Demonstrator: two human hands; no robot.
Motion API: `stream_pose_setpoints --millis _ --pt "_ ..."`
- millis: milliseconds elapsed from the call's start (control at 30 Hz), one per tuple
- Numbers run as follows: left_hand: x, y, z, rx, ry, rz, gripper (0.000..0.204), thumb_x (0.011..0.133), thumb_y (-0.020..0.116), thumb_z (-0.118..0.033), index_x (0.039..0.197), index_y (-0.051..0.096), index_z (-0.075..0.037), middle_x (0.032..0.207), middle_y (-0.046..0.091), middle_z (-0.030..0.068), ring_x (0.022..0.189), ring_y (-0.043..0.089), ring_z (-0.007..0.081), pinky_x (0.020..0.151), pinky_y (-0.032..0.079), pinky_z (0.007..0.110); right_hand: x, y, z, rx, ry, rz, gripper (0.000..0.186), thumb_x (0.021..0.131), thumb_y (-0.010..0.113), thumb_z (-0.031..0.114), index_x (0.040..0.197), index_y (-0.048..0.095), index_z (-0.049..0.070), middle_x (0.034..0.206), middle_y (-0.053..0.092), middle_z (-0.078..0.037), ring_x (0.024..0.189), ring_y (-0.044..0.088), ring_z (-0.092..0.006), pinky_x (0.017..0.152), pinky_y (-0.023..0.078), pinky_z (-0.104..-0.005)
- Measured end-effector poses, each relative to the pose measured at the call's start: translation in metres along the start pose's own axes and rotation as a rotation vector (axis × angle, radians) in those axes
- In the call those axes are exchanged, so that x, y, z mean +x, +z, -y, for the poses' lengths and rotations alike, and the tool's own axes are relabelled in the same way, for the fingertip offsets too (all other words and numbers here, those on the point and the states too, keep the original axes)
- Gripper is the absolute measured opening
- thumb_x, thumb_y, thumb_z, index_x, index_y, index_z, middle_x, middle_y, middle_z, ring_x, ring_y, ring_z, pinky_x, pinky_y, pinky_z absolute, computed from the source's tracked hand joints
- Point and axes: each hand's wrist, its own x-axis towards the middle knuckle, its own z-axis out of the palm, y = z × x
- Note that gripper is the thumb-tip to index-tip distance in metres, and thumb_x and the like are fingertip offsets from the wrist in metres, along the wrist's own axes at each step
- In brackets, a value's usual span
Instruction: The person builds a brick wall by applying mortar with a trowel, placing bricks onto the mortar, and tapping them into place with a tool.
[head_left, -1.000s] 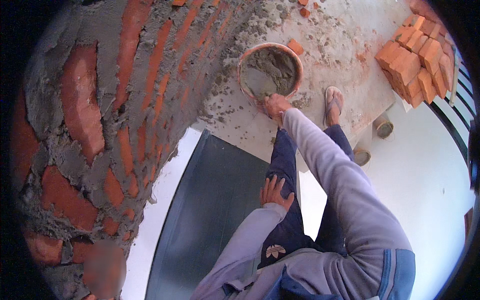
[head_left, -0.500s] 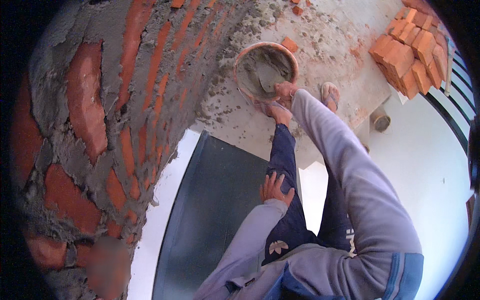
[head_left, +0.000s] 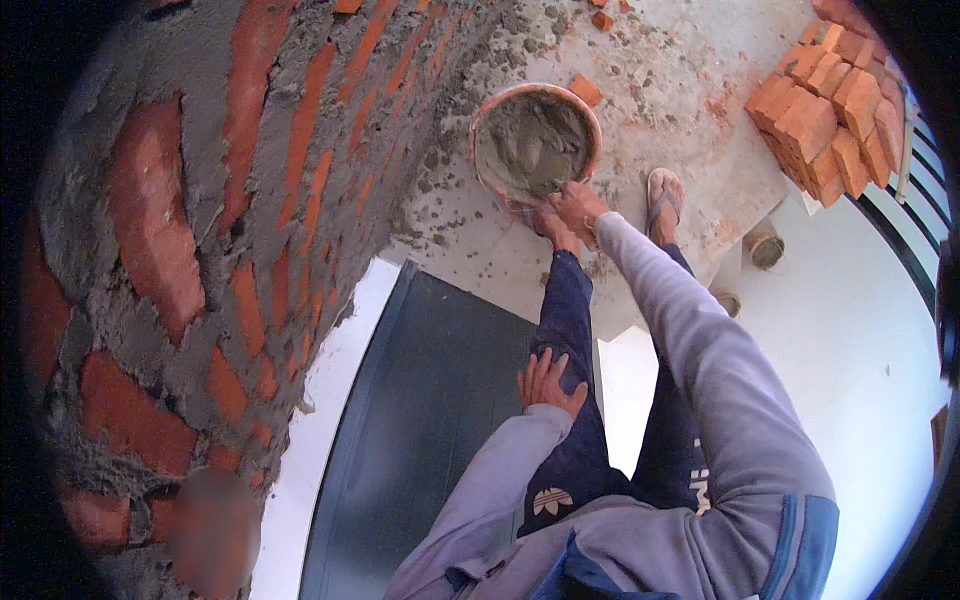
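A round orange pan (head_left: 590, 112) full of grey mortar (head_left: 530, 150) stands on the mortar-spattered concrete floor beside a rough brick wall (head_left: 230, 230). My right hand (head_left: 578, 205) reaches down to the pan's near rim, its fingers curled around what looks like a trowel handle. The blade is hard to tell apart from the mortar. My left hand (head_left: 548, 383) lies flat on my left thigh with the fingers spread, holding nothing. My sandalled right foot (head_left: 664, 198) stands just right of the pan.
A stack of orange bricks (head_left: 825, 115) sits at the upper right, with loose brick pieces (head_left: 586, 90) near the pan. A dark panel (head_left: 420, 430) and white surfaces (head_left: 850, 360) lie below the slab edge. A dark railing (head_left: 930, 250) runs along the right.
My right hand went a little into the pan, then drew back to its near rim. The left hand has stayed on the thigh.
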Motion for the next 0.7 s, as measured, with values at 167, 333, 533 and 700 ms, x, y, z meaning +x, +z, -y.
stream_pose_setpoints --millis 167,333,533,700 --pt "0.000 0.000 0.005 -0.027 -0.003 -0.009 0.065 0.075 0.071 -0.042 0.133 0.052 -0.020 0.151 0.033 0.0080 0.142 0.022 0.0319 0.114 0.015 0.055 0.028 0.000 0.021 0.491 0.389 0.008 0.031 0.082 0.060 0.027 0.098 0.065 0.000 0.089 0.066 -0.022 0.089 0.063 -0.0374 0.080 0.048 -0.0420" --pt "-0.002 0.003 0.000 -0.033 -0.014 0.015 0.064 0.075 0.072 -0.042 0.132 0.053 -0.020 0.150 0.033 0.0079 0.142 0.022 0.0322 0.114 0.016 0.056 -0.003 0.015 -0.001 0.514 0.103 -0.164 0.029 0.075 0.062 0.021 0.090 0.061 -0.004 0.082 0.063 -0.028 0.082 0.064 -0.0401 0.073 0.049 -0.0460" --pt "0.003 0.003 -0.009 -0.028 0.039 -0.011 0.066 0.074 0.072 -0.041 0.133 0.051 -0.021 0.150 0.033 0.0080 0.141 0.022 0.0329 0.113 0.016 0.058 0.002 -0.009 -0.051 0.642 0.179 0.062 0.019 0.074 0.067 0.013 0.087 0.060 0.002 0.069 0.060 -0.007 0.064 0.058 -0.0217 0.059 0.046 -0.0384" --pt "-0.002 -0.013 -0.018 -0.010 0.021 -0.017 0.067 0.076 0.069 -0.043 0.136 0.049 -0.021 0.151 0.032 0.0069 0.142 0.021 0.0315 0.115 0.016 0.052 -0.071 -0.112 -0.014 0.561 0.066 0.117 0.019 0.072 0.065 0.009 0.090 0.060 0.007 0.066 0.055 -0.001 0.061 0.053 -0.0146 0.055 0.043 -0.0315"
